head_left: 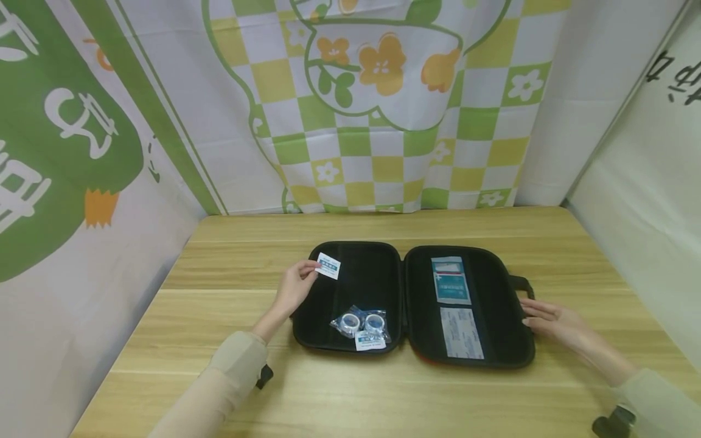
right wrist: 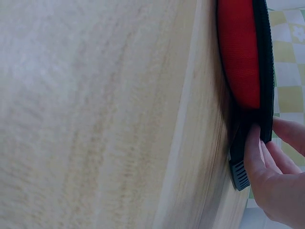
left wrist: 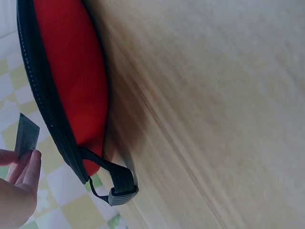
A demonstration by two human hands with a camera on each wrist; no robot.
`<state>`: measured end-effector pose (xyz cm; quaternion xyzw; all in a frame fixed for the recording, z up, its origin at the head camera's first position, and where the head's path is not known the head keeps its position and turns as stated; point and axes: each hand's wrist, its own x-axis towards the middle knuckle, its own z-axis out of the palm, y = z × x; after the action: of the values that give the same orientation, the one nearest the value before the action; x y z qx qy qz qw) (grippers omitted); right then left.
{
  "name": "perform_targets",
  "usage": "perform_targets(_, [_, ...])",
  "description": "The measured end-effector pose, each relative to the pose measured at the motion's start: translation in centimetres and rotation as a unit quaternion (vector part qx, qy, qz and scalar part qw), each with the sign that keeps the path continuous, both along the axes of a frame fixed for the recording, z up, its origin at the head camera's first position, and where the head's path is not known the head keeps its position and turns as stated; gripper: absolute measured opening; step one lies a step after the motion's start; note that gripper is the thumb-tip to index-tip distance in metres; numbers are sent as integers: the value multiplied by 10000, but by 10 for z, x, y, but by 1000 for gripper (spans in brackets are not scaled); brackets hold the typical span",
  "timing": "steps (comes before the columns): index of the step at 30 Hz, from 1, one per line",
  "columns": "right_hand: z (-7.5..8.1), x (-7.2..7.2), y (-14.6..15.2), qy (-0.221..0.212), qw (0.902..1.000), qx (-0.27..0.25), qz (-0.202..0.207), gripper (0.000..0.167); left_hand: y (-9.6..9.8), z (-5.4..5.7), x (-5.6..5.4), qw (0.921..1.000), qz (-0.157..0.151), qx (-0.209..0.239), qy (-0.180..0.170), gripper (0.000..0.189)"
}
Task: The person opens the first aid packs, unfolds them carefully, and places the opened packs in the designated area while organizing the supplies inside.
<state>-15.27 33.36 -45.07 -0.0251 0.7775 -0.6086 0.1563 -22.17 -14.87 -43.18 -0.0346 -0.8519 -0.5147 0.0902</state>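
A black-lined case (head_left: pixel 366 283) with a red outside lies unfolded on the table. Over its left half, my left hand (head_left: pixel 296 286) pinches a small white sachet (head_left: pixel 328 266) with a teal label by one corner. The same sachet (left wrist: pixel 27 135) shows edge-up in the left wrist view. At the right end, beside the carry handle (head_left: pixel 523 284), my right hand (head_left: pixel 561 327) grips the case's rim between thumb and fingers. Two tape rolls (head_left: pixel 375 322) in clear wrappers lie in the left half, with another white sachet (head_left: pixel 370 340) against them.
The right half holds a teal-and-white packet (head_left: pixel 451 280) and a pale printed packet (head_left: pixel 461 333), one above the other. Wood-grain table (head_left: pixel 383 398) surrounds the case. A checked, flowered cloth (head_left: pixel 378 146) hangs behind, and printed sheets (head_left: pixel 646 182) stand at both sides.
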Motion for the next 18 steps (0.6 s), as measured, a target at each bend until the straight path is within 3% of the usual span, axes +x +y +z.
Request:
perform_targets(3, [0,0,0,-31,10000,-41,31,55,-1,1,-3,9993,224,50,-298,19])
perform_targets(6, [0,0,1,-85,9999,-106,44,56,0,3,-6,9973,339,400,-514,20])
perform_targets(10, [-1,0,1,-90,9998,-172,27,53,2,4,-11,9931,437,929,-575,18])
perform_targets(18, [-2,0,2,-5,9997,-257,37,47,3,0,-22,9806,898,1570,-754,21])
